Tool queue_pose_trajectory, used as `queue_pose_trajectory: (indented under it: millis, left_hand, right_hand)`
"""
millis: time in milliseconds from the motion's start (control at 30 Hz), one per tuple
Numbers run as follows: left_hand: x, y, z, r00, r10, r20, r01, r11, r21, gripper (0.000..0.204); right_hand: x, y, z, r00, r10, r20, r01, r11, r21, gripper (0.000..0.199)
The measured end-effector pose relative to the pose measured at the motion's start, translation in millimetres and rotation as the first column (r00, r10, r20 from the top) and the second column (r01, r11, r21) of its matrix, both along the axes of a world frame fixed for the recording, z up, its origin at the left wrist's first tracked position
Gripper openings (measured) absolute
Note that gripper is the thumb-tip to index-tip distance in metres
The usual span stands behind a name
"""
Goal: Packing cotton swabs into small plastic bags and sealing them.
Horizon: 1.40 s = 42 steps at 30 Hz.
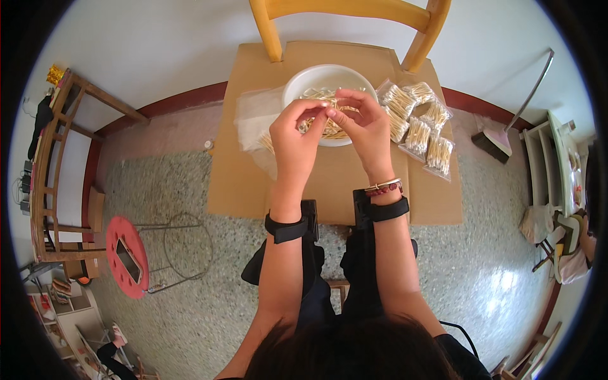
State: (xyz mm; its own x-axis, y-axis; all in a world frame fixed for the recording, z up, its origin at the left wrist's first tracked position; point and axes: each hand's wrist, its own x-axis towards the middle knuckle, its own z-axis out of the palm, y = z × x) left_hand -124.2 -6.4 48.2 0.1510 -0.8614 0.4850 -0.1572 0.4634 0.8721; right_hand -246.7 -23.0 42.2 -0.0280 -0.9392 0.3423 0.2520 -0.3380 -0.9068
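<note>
Both my hands meet above a white bowl (293,85) of loose cotton swabs (334,132). My left hand (294,130) is closed in a pinch, and a small white cotton tip shows at its fingertips. My right hand (366,126) curls in from the other side, its thumb tip touching the left fingertips; whatever its fingers hold is hidden. Right of the bowl lie several small clear bags packed with cotton swabs (417,136). Clear, flat plastic bags (256,117) lie to the left, with some swabs (266,142) by the bowl.
Flattened cardboard (335,193) covers the seat of a wooden chair, whose yellow backrest (348,7) rises at the far side. On the left stands a red round stool (120,282) with a phone (129,260) on it. A broom (494,144) leans by the right wall.
</note>
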Motion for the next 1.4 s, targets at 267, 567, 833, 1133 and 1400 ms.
queue_pose_trajectory:
  millis: [267, 567, 833, 1133, 1400]
  left_hand:
    - [-5.5, -5.8, -3.9, 0.811, -0.183, -0.556, 0.294, 0.948, 0.118, 0.017]
    - [5.8, -14.5, -8.3, 0.962, 0.025, -0.271, 0.021, 0.986, 0.164, 0.021]
    - [12.3, -15.9, -13.8, 0.901, 0.269, 0.341, -0.175, 0.944, -0.281, 0.019]
    - [10.5, -17.3, -13.5, 0.986, 0.122, 0.115, -0.108, 0.987, -0.117, 0.012]
    - [13.5, -13.2, -2.4, 0.890, -0.076, -0.449, 0.176, 0.967, 0.185, 0.013]
  right_hand:
    - [-6.5, -8.4, -9.6, 0.947, 0.160, 0.279, -0.228, 0.947, 0.228, 0.023]
    - [-1.8, -12.6, -0.7, 0.965, 0.119, 0.232, -0.168, 0.964, 0.204, 0.009]
    - [1.3, -8.0, -0.7, 0.930, -0.147, -0.336, 0.145, 0.989, -0.031, 0.012]
    - [5.5, -13.0, -4.4, 0.946, -0.041, -0.321, 0.011, 0.995, -0.096, 0.020]
    - [-5.1, -16.0, -4.6, 0.985, 0.164, 0.055, -0.172, 0.959, 0.226, 0.025]
